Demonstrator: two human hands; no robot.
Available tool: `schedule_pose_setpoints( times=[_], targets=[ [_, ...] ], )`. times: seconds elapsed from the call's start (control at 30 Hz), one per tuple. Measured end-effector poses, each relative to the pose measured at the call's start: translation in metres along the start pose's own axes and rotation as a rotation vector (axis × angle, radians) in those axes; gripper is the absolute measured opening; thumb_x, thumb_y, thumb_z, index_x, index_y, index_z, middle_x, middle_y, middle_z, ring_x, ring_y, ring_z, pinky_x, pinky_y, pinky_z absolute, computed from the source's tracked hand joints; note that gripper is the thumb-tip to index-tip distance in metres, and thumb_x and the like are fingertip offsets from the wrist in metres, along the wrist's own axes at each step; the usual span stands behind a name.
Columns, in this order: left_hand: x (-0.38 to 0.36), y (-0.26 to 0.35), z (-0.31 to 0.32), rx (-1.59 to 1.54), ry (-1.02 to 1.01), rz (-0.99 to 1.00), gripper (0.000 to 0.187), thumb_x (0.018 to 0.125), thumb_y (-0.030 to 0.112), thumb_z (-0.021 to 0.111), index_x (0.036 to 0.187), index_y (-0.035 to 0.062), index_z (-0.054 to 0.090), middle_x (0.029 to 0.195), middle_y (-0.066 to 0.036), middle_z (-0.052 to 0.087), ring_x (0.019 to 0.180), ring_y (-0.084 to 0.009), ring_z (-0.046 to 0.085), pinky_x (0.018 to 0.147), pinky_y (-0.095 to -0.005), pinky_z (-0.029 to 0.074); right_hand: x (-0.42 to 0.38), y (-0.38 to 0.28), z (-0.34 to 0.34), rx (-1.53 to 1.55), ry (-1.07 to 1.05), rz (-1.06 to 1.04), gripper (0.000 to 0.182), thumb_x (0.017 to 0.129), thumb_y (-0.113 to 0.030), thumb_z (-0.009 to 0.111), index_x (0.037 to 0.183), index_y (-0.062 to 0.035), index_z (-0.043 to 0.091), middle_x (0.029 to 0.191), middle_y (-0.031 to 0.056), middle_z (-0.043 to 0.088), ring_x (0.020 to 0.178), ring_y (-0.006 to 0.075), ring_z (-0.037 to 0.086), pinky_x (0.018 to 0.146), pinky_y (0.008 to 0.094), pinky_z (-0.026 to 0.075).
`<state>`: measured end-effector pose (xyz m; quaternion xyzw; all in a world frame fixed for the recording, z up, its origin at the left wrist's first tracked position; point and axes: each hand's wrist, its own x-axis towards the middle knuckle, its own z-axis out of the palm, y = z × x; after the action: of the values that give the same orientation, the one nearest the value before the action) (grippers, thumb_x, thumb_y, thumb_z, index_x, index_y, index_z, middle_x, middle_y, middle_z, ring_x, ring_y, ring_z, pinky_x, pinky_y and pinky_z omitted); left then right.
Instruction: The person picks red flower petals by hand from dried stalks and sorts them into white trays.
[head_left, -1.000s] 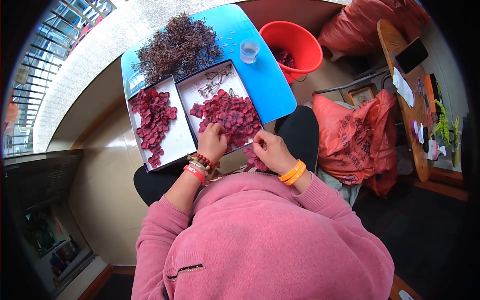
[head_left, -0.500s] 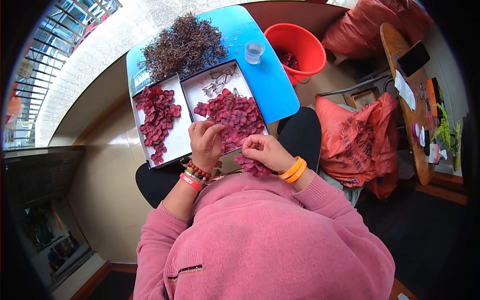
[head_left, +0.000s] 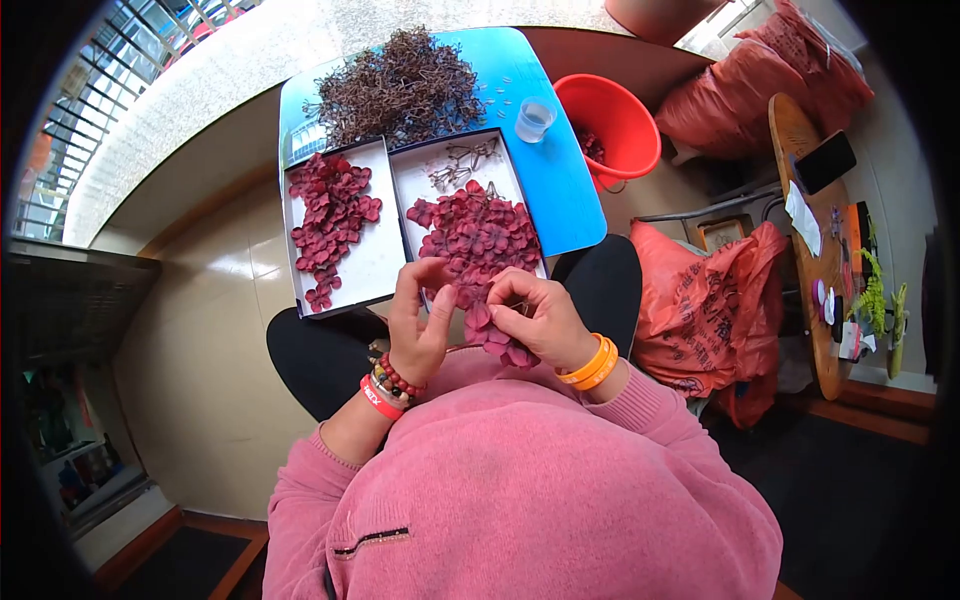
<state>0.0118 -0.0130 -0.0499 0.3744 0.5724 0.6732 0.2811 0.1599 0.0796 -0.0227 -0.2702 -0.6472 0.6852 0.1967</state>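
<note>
My right hand (head_left: 545, 320) is closed in a pinch on a cluster of dark pink artificial flowers (head_left: 497, 342), just above my lap. Beside it, my left hand (head_left: 415, 320) has thumb and fingers apart, near the cluster's left edge; I see nothing held in it. Beyond my hands, the right box tray (head_left: 412, 183) carries a heap of red flower heads (head_left: 478, 232) and a few bare brown stems (head_left: 462, 164). The left box tray (head_left: 374, 255) has a long pile of similar flower heads (head_left: 328, 222).
On the blue table (head_left: 565, 200) lie a tangled heap of brown stems (head_left: 405, 88), a clear cup of liquid (head_left: 535, 119) and small clear bits. A red bucket (head_left: 630, 130) stands right of it. Red plastic bags (head_left: 690, 320) and a wooden board (head_left: 797, 270) with a phone (head_left: 826, 162) are further right.
My left hand has moved closer to my right hand, and its thumb and fingers have spread. The flower cluster in my right hand is raised a little between them. The view has shifted slightly.
</note>
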Motion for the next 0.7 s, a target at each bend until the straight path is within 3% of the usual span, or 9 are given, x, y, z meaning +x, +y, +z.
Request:
schedule_pose_setpoints(
  times=[0.07, 0.2, 0.23, 0.4, 0.5, 0.6, 0.7],
  targets=[
    [0.003, 0.001, -0.005, -0.272, -0.073, -0.288, 0.024, 0.096, 0.020, 0.048, 0.093, -0.0012, 0.059, 0.084, -0.006, 0.057, 0.078, -0.0130, 0.055, 0.075, -0.0280, 0.045, 0.000, 0.001, 0.002, -0.066, 0.004, -0.053, 0.003, 0.082, -0.003, 0.060, 0.084, -0.0025, 0.058, 0.083, -0.0019, 0.052, 0.070, 0.0036, 0.046, 0.062, 0.0197, 0.040],
    [0.003, 0.004, -0.012, -0.296, -0.250, -0.499, 0.029, 0.096, 0.025, 0.043, 0.086, 0.0013, 0.058, 0.075, -0.002, 0.057, 0.073, -0.0104, 0.053, 0.071, -0.0245, 0.042, -0.001, -0.004, 0.007, -0.139, 0.017, -0.100, 0.003, 0.081, -0.002, 0.060, 0.083, -0.0018, 0.057, 0.084, 0.0010, 0.051, 0.072, 0.0061, 0.048, 0.063, 0.0210, 0.041],
    [0.002, -0.001, -0.015, -0.404, -0.259, -0.495, 0.021, 0.094, 0.020, 0.049, 0.084, 0.0030, 0.057, 0.077, 0.000, 0.057, 0.073, -0.0077, 0.052, 0.070, -0.0231, 0.041, -0.001, -0.004, 0.008, -0.164, 0.013, -0.123, 0.003, 0.081, -0.001, 0.060, 0.083, -0.0018, 0.057, 0.084, 0.0013, 0.051, 0.072, 0.0066, 0.048, 0.063, 0.0212, 0.041],
    [-0.001, 0.004, -0.012, -0.308, -0.135, -0.411, 0.002, 0.089, 0.006, 0.057, 0.089, 0.0035, 0.057, 0.083, 0.003, 0.056, 0.077, -0.0037, 0.049, 0.070, -0.0200, 0.040, -0.002, -0.003, 0.007, -0.145, -0.071, -0.100, 0.004, 0.081, -0.002, 0.061, 0.083, -0.0023, 0.058, 0.084, 0.0014, 0.050, 0.074, 0.0072, 0.050, 0.065, 0.0215, 0.041],
    [-0.003, 0.002, -0.015, -0.181, -0.111, -0.304, 0.002, 0.089, 0.003, 0.057, 0.091, 0.0022, 0.057, 0.085, 0.003, 0.056, 0.078, -0.0026, 0.049, 0.070, -0.0193, 0.040, -0.003, -0.008, 0.000, -0.041, -0.208, -0.023, 0.004, 0.082, -0.004, 0.063, 0.082, -0.0028, 0.059, 0.086, 0.0008, 0.051, 0.076, 0.0062, 0.050, 0.065, 0.0208, 0.042],
    [-0.006, 0.000, -0.018, -0.057, -0.152, -0.185, 0.003, 0.089, 0.002, 0.058, 0.091, 0.0014, 0.057, 0.084, 0.002, 0.055, 0.077, -0.0031, 0.049, 0.070, -0.0195, 0.040, -0.003, -0.009, -0.004, 0.030, -0.225, 0.002, 0.005, 0.082, -0.003, 0.064, 0.086, -0.0027, 0.062, 0.102, 0.0012, 0.055, 0.082, 0.0056, 0.051, 0.068, 0.0197, 0.040],
    [-0.006, 0.008, -0.016, -0.007, -0.182, -0.156, 0.004, 0.087, 0.005, 0.060, 0.088, 0.0015, 0.057, 0.080, 0.001, 0.055, 0.075, -0.0066, 0.048, 0.070, -0.0218, 0.040, -0.003, -0.017, -0.003, 0.100, -0.152, 0.128, 0.005, 0.083, -0.004, 0.064, 0.087, -0.0027, 0.062, 0.103, 0.0028, 0.056, 0.081, 0.0053, 0.052, 0.067, 0.0193, 0.041]
  ],
)
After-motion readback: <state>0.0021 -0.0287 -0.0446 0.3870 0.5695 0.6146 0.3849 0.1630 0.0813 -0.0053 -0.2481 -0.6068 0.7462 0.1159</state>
